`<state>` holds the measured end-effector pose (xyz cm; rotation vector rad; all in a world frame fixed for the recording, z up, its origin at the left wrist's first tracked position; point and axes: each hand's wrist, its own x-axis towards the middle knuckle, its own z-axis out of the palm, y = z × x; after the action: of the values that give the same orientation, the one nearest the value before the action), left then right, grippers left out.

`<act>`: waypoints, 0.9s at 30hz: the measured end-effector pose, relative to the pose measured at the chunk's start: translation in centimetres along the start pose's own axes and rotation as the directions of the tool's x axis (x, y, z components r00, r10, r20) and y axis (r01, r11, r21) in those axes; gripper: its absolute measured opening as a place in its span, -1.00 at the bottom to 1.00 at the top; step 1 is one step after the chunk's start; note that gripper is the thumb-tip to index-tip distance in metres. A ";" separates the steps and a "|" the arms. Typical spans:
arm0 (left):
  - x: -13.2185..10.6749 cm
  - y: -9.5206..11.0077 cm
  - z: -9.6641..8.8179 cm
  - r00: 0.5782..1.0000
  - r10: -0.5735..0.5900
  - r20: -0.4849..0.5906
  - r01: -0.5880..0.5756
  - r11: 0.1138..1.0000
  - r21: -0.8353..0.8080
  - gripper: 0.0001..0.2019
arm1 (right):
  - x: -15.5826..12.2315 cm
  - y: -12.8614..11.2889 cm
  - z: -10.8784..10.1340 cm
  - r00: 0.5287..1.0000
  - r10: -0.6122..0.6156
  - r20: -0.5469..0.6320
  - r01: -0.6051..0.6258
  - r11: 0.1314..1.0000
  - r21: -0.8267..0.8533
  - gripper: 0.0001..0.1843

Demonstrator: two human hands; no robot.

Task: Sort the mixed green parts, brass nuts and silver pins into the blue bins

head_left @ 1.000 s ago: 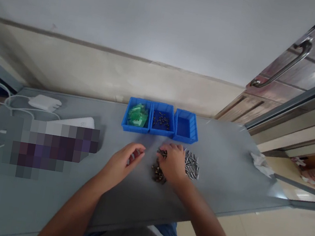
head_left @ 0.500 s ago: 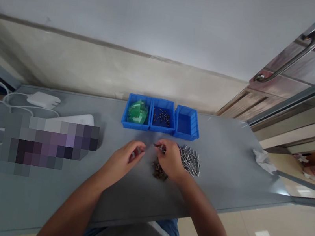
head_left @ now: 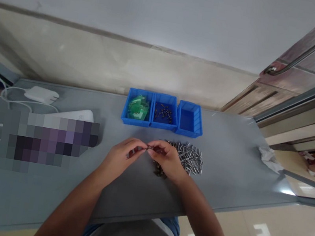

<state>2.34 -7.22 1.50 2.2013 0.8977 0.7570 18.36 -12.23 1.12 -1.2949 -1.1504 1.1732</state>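
Note:
My left hand (head_left: pixel 121 156) and my right hand (head_left: pixel 170 160) meet fingertip to fingertip above the table. Between their pinched fingers is a small dark metal part (head_left: pixel 149 148), too small to name exactly. Both hands are closed on it. Just right of my right hand lies a pile of silver, pin-like metal pieces (head_left: pixel 191 158). A smaller heap of brownish, brass-coloured metal pieces (head_left: pixel 160 171) is partly hidden under the right hand.
Three blue bins stand near the back wall: the left bin (head_left: pixel 135 122) holds green plastic packets, the middle bin (head_left: pixel 164 126) small dark-and-brass pieces, the right bin (head_left: pixel 189 119) nothing visible. A white charger (head_left: pixel 41 95) with cables lies left, beside a blurred patch. Crumpled white tissue (head_left: pixel 269 159) is at right.
My right hand has moved left with the small dark metal part until its fingertips meet those of my left hand. The left fingers have closed onto the part. The view has shifted slightly.

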 end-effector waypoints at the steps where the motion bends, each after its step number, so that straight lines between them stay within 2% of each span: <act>1: 0.0 0.0 0.0 1.000 -0.011 -0.004 0.011 1.000 0.008 -0.91 | -0.1 -0.2 0.1 0.999 -0.026 -0.041 0.024 0.998 -0.051 -0.82; 5: 0.1 -0.2 0.1 1.000 -0.029 -0.012 0.029 0.999 0.024 -0.92 | -0.5 -0.9 0.7 0.977 -0.182 -0.116 0.145 0.952 -0.270 -0.85; 8: 0.0 -0.2 0.1 0.999 -0.034 -0.020 0.035 0.999 0.019 -0.93 | -0.8 -0.9 1.0 0.961 -0.252 -0.117 0.200 0.919 -0.339 -0.86; 10: 0.0 -0.1 0.0 0.999 -0.032 -0.037 0.032 0.999 0.016 -0.94 | -0.8 -0.8 1.0 0.965 -0.223 -0.138 0.172 0.936 -0.309 -0.85; 12: 0.0 0.1 -0.1 0.998 -0.020 -0.062 0.021 1.000 0.009 -0.93 | -0.7 -0.4 0.9 0.982 -0.135 -0.134 0.102 0.968 -0.228 -0.85; 15: -0.1 0.4 -0.2 0.996 0.011 -0.085 -0.010 1.000 0.004 -0.92 | -0.4 0.4 0.9 0.999 0.007 -0.040 -0.010 0.997 -0.079 -0.86; 17: -0.1 0.6 -0.3 0.996 0.025 -0.082 -0.025 1.000 -0.005 -0.92 | -0.2 0.8 1.0 0.999 0.051 0.011 -0.051 0.999 -0.012 -0.87; 19: -0.1 0.6 -0.4 0.996 0.020 -0.082 -0.022 0.999 -0.025 -0.90 | -0.4 0.5 1.0 0.999 0.028 -0.040 -0.028 1.000 -0.008 -0.88; 20: -0.1 0.5 -0.4 0.997 0.015 -0.082 -0.019 0.999 -0.039 -0.89 | -0.7 -0.1 0.9 0.993 -0.017 -0.115 0.012 0.999 -0.041 -0.88; 21: -0.1 0.5 -0.5 0.997 0.009 -0.083 -0.013 0.999 -0.051 -0.89 | -1.2 -0.9 0.8 0.972 -0.087 -0.219 0.068 0.993 -0.097 -0.87; 22: -0.1 0.4 -0.5 0.997 0.003 -0.082 -0.007 0.998 -0.058 -0.89 | -1.9 -2.0 0.7 0.925 -0.185 -0.332 0.134 0.976 -0.170 -0.87; 24: 0.0 0.4 -0.6 0.997 0.000 -0.083 -0.004 0.999 -0.054 -0.90 | -3.6 -4.7 0.3 0.761 -0.399 -0.512 0.249 0.908 -0.338 -0.84; 25: 0.0 0.4 -0.6 0.997 -0.002 -0.082 -0.001 0.999 -0.045 -0.90 | -4.4 -6.1 0.1 0.666 -0.504 -0.550 0.309 0.858 -0.411 -0.83; 27: 0.1 0.4 -0.6 0.998 -0.014 -0.069 0.012 1.000 -0.023 -0.91 | -5.4 -8.5 -0.4 0.534 -0.649 -0.542 0.379 0.757 -0.532 -0.81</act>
<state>2.15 -7.19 2.22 2.1586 0.9323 0.8377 18.15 -17.27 9.84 -1.3345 -1.0534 -0.0485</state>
